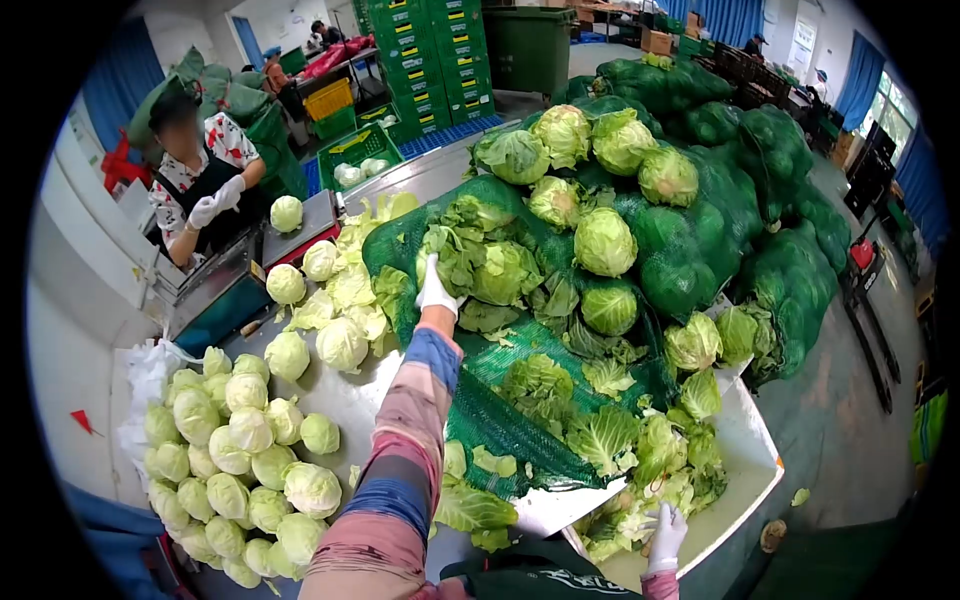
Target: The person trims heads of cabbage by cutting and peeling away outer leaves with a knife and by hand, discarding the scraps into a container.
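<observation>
My left hand [437, 290], in a white glove, reaches to a leafy cabbage [447, 256] on the green mesh netting [490, 395]; its fingers are partly hidden by the leaves. Low on the right, my right hand [667, 535], also gloved, hangs over the white bin [745, 465], which holds loose leaves [640, 490]. Its fingers are apart, and nothing shows in them. Several untrimmed cabbages [605, 242] lie on the netting beyond my left hand. At the left, many pale trimmed cabbages [230, 450] are heaped on the metal table [375, 400].
Full green mesh sacks [690, 225] are piled at the right. Across the table a person [200, 170] in white gloves stands near a single cabbage [286, 214]. Behind are stacked green crates [425, 70], a large green bin [525, 50] and a pallet jack [865, 300].
</observation>
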Motion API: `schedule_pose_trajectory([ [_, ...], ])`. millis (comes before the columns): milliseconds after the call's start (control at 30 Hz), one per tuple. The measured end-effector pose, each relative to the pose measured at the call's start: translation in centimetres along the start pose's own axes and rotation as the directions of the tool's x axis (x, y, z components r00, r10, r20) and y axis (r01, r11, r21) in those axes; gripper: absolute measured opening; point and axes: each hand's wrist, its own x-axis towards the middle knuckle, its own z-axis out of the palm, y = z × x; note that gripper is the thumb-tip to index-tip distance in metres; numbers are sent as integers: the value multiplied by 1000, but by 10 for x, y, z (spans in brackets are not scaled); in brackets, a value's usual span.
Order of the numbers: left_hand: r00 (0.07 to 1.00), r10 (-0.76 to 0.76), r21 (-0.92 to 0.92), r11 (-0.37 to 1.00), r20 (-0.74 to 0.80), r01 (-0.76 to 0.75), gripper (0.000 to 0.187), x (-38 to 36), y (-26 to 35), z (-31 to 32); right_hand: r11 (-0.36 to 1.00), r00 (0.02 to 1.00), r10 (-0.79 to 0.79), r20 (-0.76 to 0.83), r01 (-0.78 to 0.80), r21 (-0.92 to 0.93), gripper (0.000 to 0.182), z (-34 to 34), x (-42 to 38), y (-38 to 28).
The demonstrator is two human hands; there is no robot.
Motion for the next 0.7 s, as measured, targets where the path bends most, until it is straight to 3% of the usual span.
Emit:
schedule_pose_trajectory([
  [67, 993, 30, 92, 995, 118, -41, 100, -35, -14, -27, 990, 988, -106, 109, 114, -78, 29, 2, -7, -9],
  [200, 942, 54, 222, 966, 332, -133, 86, -140, -55, -72, 988, 973, -101, 208, 122, -91, 28, 24, -19, -28],
  [233, 921, 103, 298, 928, 375, -225, 77, -175, -70, -78, 941, 957, -189, 222, 241, -239, 37, 23, -6, -7],
  [267, 902, 55, 372, 899, 429, -231, 73, -211, -80, -83, 764, 842, -511, 173, 537, -356, 27, 37, -16, -21],
  [300, 840, 109, 428, 822, 531, -377, 73, -223, -101, -97, 650, 790, -592, 158, 584, -486, 27, 43, -14, -25],
  [367, 694, 147, 469, 638, 705, -611, 75, -260, -139, -115, 736, 820, -562, 112, 557, -385, 25, 55, -30, -60],
  [433, 582, 70, 501, 431, 810, -750, 91, -296, -169, -127, 581, 643, -754, 131, 747, -324, 31, 54, -24, -64],
  [467, 548, 17, 519, 300, 836, -800, 97, -310, -180, -131, 770, 842, -505, 192, 539, -341, 34, 49, -32, -72],
  [533, 487, -37, 488, 54, 873, -871, 108, -323, -208, -142, 627, 831, -525, 185, 524, -576, 30, 40, -24, -52],
  [567, 465, -93, 466, -11, 880, -885, 111, -324, -219, -147, 639, 841, -515, 168, 506, -579, 30, 33, -24, -40],
  [600, 513, -169, 505, -95, 841, -858, 113, -327, -226, -153, 572, 838, -502, 212, 506, -645, 27, 26, -23, -28],
  [700, 479, -240, 448, -173, 845, -877, 114, -327, -231, -156, 428, 808, -501, 308, 541, -724, 18, 15, -28, 1],
])
